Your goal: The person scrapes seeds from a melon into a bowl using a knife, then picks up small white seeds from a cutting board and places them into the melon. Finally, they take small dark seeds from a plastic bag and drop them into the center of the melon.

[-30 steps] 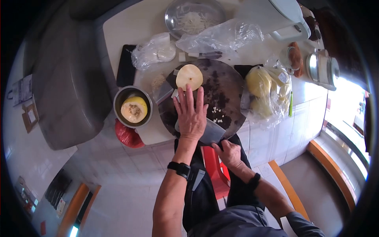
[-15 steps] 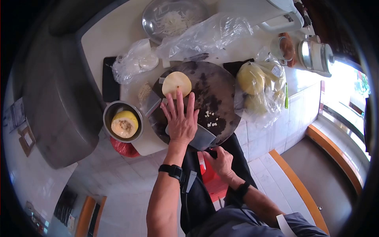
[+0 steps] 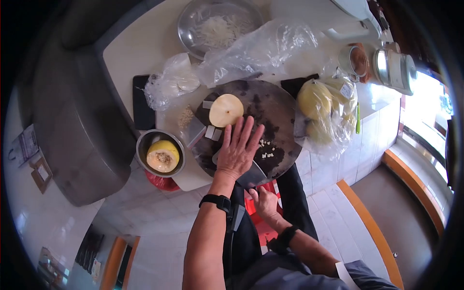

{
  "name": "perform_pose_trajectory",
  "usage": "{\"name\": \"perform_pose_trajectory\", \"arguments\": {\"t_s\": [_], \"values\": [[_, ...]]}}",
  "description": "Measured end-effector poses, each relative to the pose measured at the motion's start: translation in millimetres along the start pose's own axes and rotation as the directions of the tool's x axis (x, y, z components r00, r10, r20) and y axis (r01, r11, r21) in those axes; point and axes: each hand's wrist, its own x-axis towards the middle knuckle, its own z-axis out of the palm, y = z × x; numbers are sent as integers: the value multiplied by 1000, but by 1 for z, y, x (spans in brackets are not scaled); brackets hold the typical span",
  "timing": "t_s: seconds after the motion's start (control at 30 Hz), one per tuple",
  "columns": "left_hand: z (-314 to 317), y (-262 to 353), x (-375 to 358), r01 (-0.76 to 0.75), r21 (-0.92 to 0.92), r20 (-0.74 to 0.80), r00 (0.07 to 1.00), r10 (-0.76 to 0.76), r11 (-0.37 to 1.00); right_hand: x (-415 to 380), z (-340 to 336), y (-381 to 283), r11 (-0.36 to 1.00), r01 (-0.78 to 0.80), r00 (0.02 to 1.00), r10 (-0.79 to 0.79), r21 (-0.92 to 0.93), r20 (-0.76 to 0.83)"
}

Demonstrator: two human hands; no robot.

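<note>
My left hand (image 3: 237,152) is spread flat, palm down, over the blade of a cleaver (image 3: 253,175) on the round dark cutting board (image 3: 282,111). Its fingertips point toward a round cut piece of pale fruit (image 3: 226,110) without touching it. My right hand (image 3: 266,203), at the board's near edge, has its fingers curled at the cleaver's handle, which is mostly hidden. Small white bits (image 3: 266,150) lie right of my left hand. Beside the fruit piece are several pale cut slices (image 3: 212,133). A metal bowl (image 3: 141,145) holds a cut yellow fruit (image 3: 163,157) with a seedy centre.
Yellow fruits in a clear plastic bag (image 3: 326,108) sit right of the board. Behind are a loose plastic bag (image 3: 261,50) and a metal plate (image 3: 186,31) with pale shreds (image 3: 222,31). A dark phone-like slab (image 3: 142,104) lies left, and glass jars (image 3: 394,70) stand at far right.
The view has shifted slightly, so the scene sits lower and farther right. My left hand has moved a little right and back from the fruit piece, uncovering the pale slices.
</note>
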Motion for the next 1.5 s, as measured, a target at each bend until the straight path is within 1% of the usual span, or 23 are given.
{"name": "perform_pose_trajectory", "arguments": {"t_s": [0.07, 0.13, 0.17, 0.27, 0.4, 0.47, 0.5, 0.53, 0.6, 0.63, 0.67, 0.7, 0.77, 0.8, 0.87, 0.9, 0.93, 1.0, 1.13, 1.23, 1.3, 1.43, 1.5], "values": [[2, -1, -1, -21, 23, 30, 999, 20, 1000, -5, 12, -2, 1000, -16, 1000, 16, 27, -10], [1, -3, 2, -93, -34, 62, 994, 95, 995, -3, 18, -6, 995, -68, 998, 68, 71, 15], [1, -3, 2, -100, -32, 97, 990, 103, 994, -5, 20, -7, 988, -101, 994, 97, 113, 46], [3, -3, 2, -103, -12, 113, 988, 103, 995, -1, 25, -5, 987, -114, 991, 105, 112, 85], [0, -4, 5, -142, -2, 140, 980, 141, 990, -2, 24, -14, 973, -161, 986, 150, 163, 79], [-2, -5, 7, -169, -38, 154, 973, 173, 985, 2, 22, -13, 978, -134, 986, 117, 161, 115], [-1, -5, 7, -151, -43, 137, 978, 156, 988, 2, 23, -11, 985, -136, 983, 121, 107, 138], [-1, -5, 7, -135, -50, 119, 983, 140, 990, 1, 24, -10, 981, -157, 982, 142, 118, 123], [-2, -4, 7, -136, -43, 142, 980, 141, 990, 3, 21, -14, 976, -158, 982, 140, 147, 129], [-2, -4, 7, -141, -37, 146, 979, 145, 989, 2, 12, -22, 965, -197, 973, 170, 175, 159], [-2, -4, 7, -143, -27, 147, 978, 146, 989, 2, 10, -24, 962, -202, 974, 177, 184, 144], [-3, -4, 8, -163, -27, 145, 976, 165, 986, 2, 9, -29, 951, -200, 977, 177, 235, 115], [-2, -4, 6, -143, -38, 139, 979, 147, 989, 0, 9, -36, 909, -198, 980, 193, 366, 51], [-3, -4, 7, -158, -41, 148, 976, 162, 987, -1, 13, -35, 903, -209, 977, 206, 376, 47], [-4, -3, 8, -164, -9, 141, 976, 163, 986, -5, 20, -32, 907, -233, 972, 229, 350, 54], [-4, -3, 9, -183, 0, 120, 976, 182, 983, -5, 22, -35, 913, -209, 975, 223, 351, 1], [-3, -3, 10, -198, -1, 118, 973, 197, 980, -3, 22, -35, 910, -210, 973, 229, 358, -10], [-4, -4, 9, -205, 4, 121, 972, 203, 979, -1, 22, -38, 913, -242, 969, 245, 328, 32], [-5, -3, 11, -234, 16, 111, 967, 231, 972, -3, 18, -45, 906, -235, 967, 253, 353, -6], [-6, -2, 11, -218, 20, 106, 971, 215, 976, 0, 14, -42, 911, -219, 971, 239, 350, -15], [-6, -1, 10, -182, 38, 109, 978, 177, 982, 3, 7, -37, 942, -194, 981, 189, 273, 47], [-5, -1, 10, -171, 72, 121, 979, 161, 983, 6, 0, -36, 947, -174, 984, 159, 271, 74], [-6, 0, 10, -173, 80, 137, 977, 161, 982, 5, 3, -35, 941, -141, 990, 139, 309, 30]]}}
